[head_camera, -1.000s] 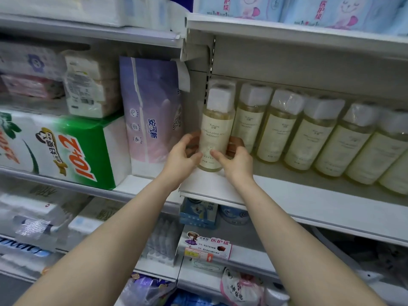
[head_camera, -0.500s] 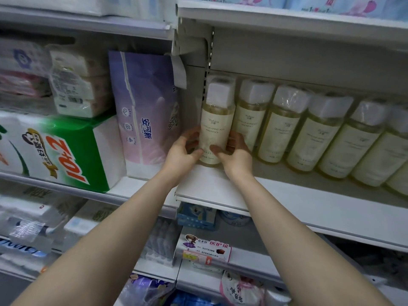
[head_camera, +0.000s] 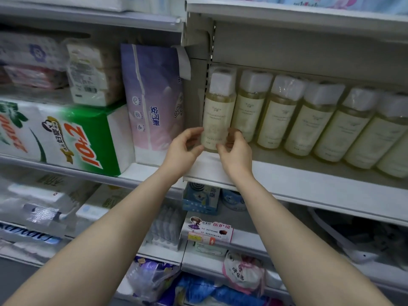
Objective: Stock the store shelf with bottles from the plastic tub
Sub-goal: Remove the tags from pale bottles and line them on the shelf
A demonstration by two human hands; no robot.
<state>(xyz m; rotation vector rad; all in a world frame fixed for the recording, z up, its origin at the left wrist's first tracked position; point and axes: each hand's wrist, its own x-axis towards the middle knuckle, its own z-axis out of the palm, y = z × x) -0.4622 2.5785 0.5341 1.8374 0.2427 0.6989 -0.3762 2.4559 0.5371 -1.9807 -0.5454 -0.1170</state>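
A pale yellow bottle with a white cap and cream label stands upright at the far left end of the white shelf. My left hand and my right hand hold its lower part from either side, thumbs in front and fingers curled behind. To its right runs a row of several matching bottles, shoulder to shoulder along the shelf. The plastic tub is out of view.
The shelf's left upright is right beside the held bottle. A purple tissue pack and a green-and-white paper pack fill the neighbouring bay. Lower shelves carry small boxes and bags.
The bottle has gone a little further back and now stands level on the shelf beside its neighbour. Both hands stayed on its base, with the fingers looser.
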